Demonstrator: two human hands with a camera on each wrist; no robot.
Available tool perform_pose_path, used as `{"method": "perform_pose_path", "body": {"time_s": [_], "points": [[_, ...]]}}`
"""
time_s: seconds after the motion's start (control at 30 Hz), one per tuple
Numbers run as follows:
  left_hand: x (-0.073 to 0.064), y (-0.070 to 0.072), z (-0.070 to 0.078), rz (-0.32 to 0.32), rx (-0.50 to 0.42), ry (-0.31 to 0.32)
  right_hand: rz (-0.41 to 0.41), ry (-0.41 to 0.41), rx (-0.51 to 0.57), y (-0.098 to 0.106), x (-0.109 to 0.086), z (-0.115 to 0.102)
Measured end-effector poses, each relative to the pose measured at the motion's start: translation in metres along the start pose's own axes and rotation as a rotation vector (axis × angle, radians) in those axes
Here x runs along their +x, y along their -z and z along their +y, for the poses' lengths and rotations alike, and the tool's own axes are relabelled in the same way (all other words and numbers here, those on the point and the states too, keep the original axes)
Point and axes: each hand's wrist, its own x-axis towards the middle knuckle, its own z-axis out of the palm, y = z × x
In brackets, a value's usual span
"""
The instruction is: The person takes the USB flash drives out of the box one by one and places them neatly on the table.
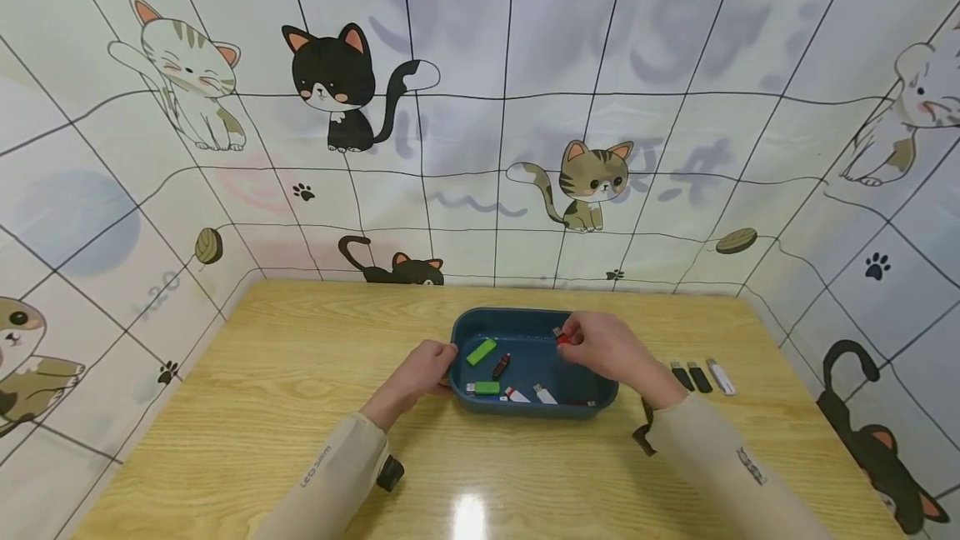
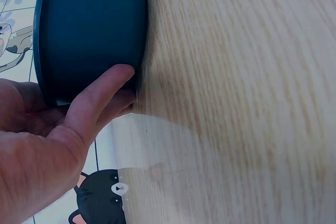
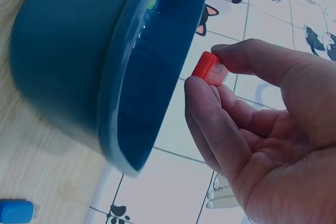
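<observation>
In the head view my left hand (image 1: 422, 369) holds the left end of a blue plastic bin (image 1: 468, 319). Its thumb presses the bin's outer wall in the left wrist view, the other fingers partly hidden. Over the bin's right part, my right hand (image 1: 606, 346) pinches a red USB flash drive (image 3: 203, 65) between thumb and fingers. Several more drives lie inside: a green one (image 1: 482, 351), another green one (image 1: 487, 388), a dark red one (image 1: 502, 366), a white one (image 1: 545, 394) and a red-and-white one (image 1: 516, 394). The near wall partly hides some.
To the right of the bin, two black flash drives (image 1: 700, 377) and a white one (image 1: 722, 377) lie in a row on the wooden table (image 1: 300, 373). A blue piece (image 3: 17, 211) lies on the table in the right wrist view. Cat-patterned cloth (image 1: 465, 132) surrounds the table's back and sides.
</observation>
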Motion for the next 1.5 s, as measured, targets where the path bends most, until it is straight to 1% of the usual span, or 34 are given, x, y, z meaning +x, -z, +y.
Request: {"method": "perform_pose_path", "body": {"time_s": [0.27, 0.6, 0.8, 1.1, 1.27, 1.5], "points": [[-0.001, -0.001, 0.001, 0.001, -0.005, 0.004, 0.025, -0.053, 0.034, 0.01, -0.018, 0.012], [0.0, -0.002, 0.001, 0.003, -0.009, 0.007, 0.063, -0.107, 0.036, 0.021, -0.035, 0.025], [0.0, -0.002, 0.0, 0.005, -0.01, 0.0, 0.093, -0.111, 0.019, 0.025, -0.046, 0.033], [-0.001, 0.0, 0.001, 0.003, -0.012, -0.013, 0.093, -0.153, 0.058, 0.031, -0.06, 0.046], [-0.001, -0.001, 0.001, 0.003, -0.005, -0.015, 0.11, -0.166, 0.031, 0.033, -0.067, 0.058], [-0.001, -0.001, -0.001, -0.001, -0.015, -0.026, 0.104, -0.181, 0.017, 0.034, -0.079, 0.074]]}}
